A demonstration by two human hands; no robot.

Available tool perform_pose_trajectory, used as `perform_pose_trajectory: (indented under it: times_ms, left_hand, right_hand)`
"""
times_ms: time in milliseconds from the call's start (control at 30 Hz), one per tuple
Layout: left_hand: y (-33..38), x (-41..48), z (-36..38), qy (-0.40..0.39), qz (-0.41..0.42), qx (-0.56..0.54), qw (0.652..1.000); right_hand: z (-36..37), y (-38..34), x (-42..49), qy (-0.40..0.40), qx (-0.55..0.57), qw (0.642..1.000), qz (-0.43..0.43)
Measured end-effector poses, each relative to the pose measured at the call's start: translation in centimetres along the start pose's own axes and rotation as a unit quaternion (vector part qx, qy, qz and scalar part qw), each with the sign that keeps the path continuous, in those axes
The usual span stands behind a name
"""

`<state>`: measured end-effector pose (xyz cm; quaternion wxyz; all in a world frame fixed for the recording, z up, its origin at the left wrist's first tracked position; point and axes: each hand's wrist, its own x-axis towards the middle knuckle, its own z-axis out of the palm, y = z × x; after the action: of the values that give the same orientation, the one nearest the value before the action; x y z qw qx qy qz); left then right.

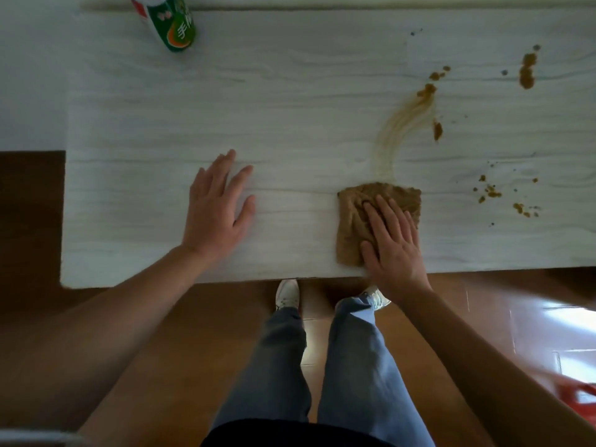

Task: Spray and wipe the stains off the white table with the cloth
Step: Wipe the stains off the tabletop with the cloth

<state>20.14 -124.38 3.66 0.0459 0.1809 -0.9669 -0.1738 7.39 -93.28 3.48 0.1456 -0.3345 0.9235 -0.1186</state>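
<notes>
A folded brown cloth (354, 217) lies near the front edge of the white table (161, 117). My right hand (392, 243) presses flat on the cloth's right half, fingers spread. My left hand (217, 208) rests flat and empty on the bare table to the left. A brown smear (398, 127) curves from the cloth up toward thicker brown stains (527, 71) at the far right. Small brown crumbs (491, 191) dot the table right of the cloth. A green and white spray bottle (172, 24) stands at the far left edge.
The table's front edge runs just below my hands. Brown wooden floor (193, 333) shows below, with my legs in blue trousers and white shoes. A red object (580, 398) sits on the floor at the lower right.
</notes>
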Motion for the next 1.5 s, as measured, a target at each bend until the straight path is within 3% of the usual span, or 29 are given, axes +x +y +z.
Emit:
perform_pose_trajectory:
  times_ms: [100, 167, 400, 567, 767, 933, 1033, 1167, 1267, 1400, 1500]
  left_hand:
    - [-4.8, -2.1, -2.1, 0.007, -0.053, 0.049, 0.997]
    - [-7.4, -3.9, -2.7, 0.000, -0.083, 0.070, 0.994]
    - [-9.0, -5.4, -2.0, 0.015, -0.085, 0.079, 0.993]
    - [-9.1, -5.4, -2.1, 0.014, -0.096, 0.070, 0.993]
    - [-9.4, -5.7, -1.9, 0.029, -0.090, 0.067, 0.993]
    - [-9.5, -5.5, -1.7, 0.045, -0.086, 0.063, 0.993]
    - [-9.5, -5.6, -1.5, 0.050, -0.088, 0.060, 0.993]
    - [-9.6, -5.6, -1.6, 0.035, -0.091, 0.069, 0.993]
    - [-9.4, -5.5, -1.8, 0.016, -0.096, 0.073, 0.993]
    - [-9.2, -5.6, -2.0, 0.015, -0.103, 0.058, 0.993]
    - [-9.0, -5.6, -2.2, 0.006, -0.109, 0.049, 0.993]
  right_hand:
    - [1.9, -4.9, 1.6, 0.051, 0.028, 0.990, 0.125]
    - [3.0, -9.0, 3.2, 0.059, 0.045, 0.987, 0.142]
    - [6.6, -21.8, 4.4, -0.023, 0.002, 0.997, -0.073]
    - [5.5, -17.0, 2.5, -0.057, -0.015, 0.992, -0.111]
    - [1.8, -8.4, 1.3, -0.007, -0.006, 0.999, 0.053]
    - [4.0, -12.6, 3.7, 0.037, 0.007, 0.989, 0.143]
    - [5.3, -17.3, 5.3, 0.006, -0.002, 0.996, 0.088]
    - [7.2, -23.3, 4.0, -0.020, -0.028, 0.998, -0.054]
    - [7.8, -23.2, 2.3, -0.036, -0.030, 0.993, -0.107]
    - [6.1, -18.4, 1.0, -0.060, -0.024, 0.991, -0.120]
    - [3.8, -12.8, 0.2, -0.048, -0.019, 0.998, -0.048]
